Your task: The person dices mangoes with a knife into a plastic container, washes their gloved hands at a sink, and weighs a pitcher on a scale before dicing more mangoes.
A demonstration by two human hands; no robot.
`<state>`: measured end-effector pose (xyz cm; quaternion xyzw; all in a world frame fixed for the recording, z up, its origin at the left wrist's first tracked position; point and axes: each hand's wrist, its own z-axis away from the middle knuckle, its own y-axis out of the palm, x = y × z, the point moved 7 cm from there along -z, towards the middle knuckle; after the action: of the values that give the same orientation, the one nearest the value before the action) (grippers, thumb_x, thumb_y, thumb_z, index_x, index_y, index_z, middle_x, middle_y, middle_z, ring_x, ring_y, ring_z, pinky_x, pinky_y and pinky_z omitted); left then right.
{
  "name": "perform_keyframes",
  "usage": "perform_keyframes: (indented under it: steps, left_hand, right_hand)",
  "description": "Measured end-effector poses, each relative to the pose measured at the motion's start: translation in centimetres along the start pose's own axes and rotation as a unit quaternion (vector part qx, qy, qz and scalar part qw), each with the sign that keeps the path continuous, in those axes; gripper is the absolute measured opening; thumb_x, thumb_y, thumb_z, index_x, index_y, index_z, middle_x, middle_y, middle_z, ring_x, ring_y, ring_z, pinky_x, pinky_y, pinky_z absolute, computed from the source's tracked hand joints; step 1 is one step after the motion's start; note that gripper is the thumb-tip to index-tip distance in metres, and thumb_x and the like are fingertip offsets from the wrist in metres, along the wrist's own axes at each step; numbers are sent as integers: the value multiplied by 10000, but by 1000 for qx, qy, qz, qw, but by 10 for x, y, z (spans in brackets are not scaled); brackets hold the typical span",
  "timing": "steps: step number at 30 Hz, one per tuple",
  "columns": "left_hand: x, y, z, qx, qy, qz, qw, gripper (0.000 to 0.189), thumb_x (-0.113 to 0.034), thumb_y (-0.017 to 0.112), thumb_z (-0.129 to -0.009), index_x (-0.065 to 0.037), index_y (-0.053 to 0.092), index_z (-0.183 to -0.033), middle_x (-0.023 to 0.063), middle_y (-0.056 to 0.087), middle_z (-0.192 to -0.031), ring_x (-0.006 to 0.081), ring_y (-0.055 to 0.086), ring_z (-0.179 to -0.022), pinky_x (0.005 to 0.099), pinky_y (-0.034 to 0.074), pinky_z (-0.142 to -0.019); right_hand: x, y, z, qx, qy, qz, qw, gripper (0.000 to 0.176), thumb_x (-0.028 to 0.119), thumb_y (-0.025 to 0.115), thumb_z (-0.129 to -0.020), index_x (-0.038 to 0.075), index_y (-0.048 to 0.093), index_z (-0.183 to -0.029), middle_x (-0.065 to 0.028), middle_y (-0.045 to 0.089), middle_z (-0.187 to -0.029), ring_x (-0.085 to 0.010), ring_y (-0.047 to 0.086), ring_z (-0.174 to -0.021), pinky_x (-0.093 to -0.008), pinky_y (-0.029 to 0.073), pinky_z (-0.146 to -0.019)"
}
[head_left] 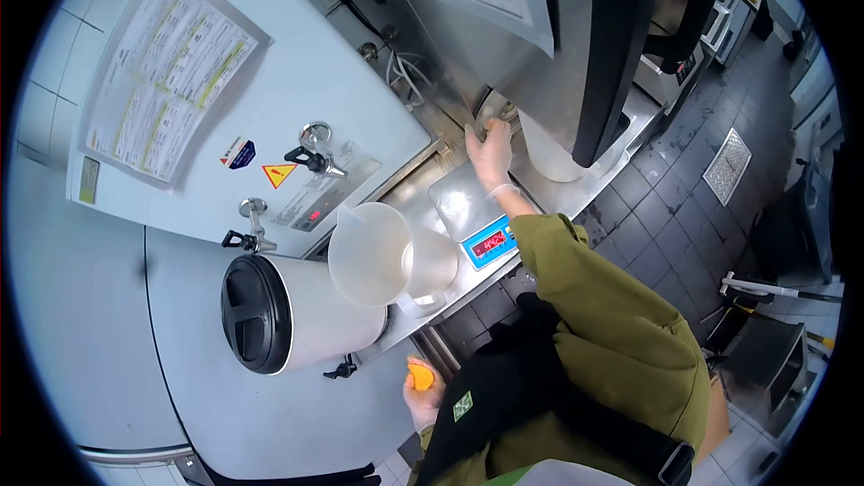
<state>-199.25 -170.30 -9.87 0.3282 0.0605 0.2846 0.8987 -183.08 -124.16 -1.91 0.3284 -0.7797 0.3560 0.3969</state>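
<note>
My left hand (pixel 423 393), in a clear glove, is closed around an orange object (pixel 419 377) low in the view. Up at the counter's back, my right hand (pixel 490 148) is also gloved, its fingers curled at a small metal item (pixel 493 110) that is partly hidden. Below that hand lies a blue scale (pixel 489 246) with a steel plate and lit red digits. Left of the scale stands a large translucent pitcher (pixel 371 256). Another translucent container (pixel 549 151) is right of my right hand.
A white drum with a black lid (pixel 256 313) stands left of the pitcher. Behind is a white dispenser (pixel 207 126) with taps. A steel machine with a dark handle (pixel 607 63) overhangs the counter (pixel 396 331). Dark floor tiles (pixel 657 211) lie at the right.
</note>
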Motion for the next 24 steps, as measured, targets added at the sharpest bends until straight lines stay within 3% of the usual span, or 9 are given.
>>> perform_keyframes:
  steps: [8,15,19,24]
  left_hand:
    - [-9,-2,-2,-3,38,-9,999,329,-110,393,-827,9,540,-1096,100,622,-1038,216,604,-939,371,487,-816]
    - [7,-5,6,-48,29,44,997,326,-107,406,-816,17,542,-1086,119,620,-1024,235,612,-915,375,495,-797]
    - [19,-10,11,-6,-32,-15,999,312,-108,398,-817,7,551,-1063,111,620,-1020,225,613,-891,376,497,-787]
    - [36,-29,3,-44,-58,-76,994,303,-112,381,-828,1,556,-1049,106,626,-999,220,613,-887,374,497,-778]
  right_hand:
    - [6,-3,5,7,-13,6,1000,385,285,666,-741,-1,500,-937,-154,508,-928,-333,518,-864,-401,427,-747]
    - [16,-27,27,35,-53,-65,996,301,211,644,-746,-11,517,-903,-182,520,-887,-357,511,-848,-406,411,-746]
    - [22,-63,58,94,-83,-88,988,311,183,648,-741,2,495,-943,-175,506,-918,-344,511,-862,-395,415,-728]
    - [15,-159,94,123,-90,-110,982,286,155,651,-745,-3,497,-926,-162,493,-909,-322,513,-839,-366,426,-711]
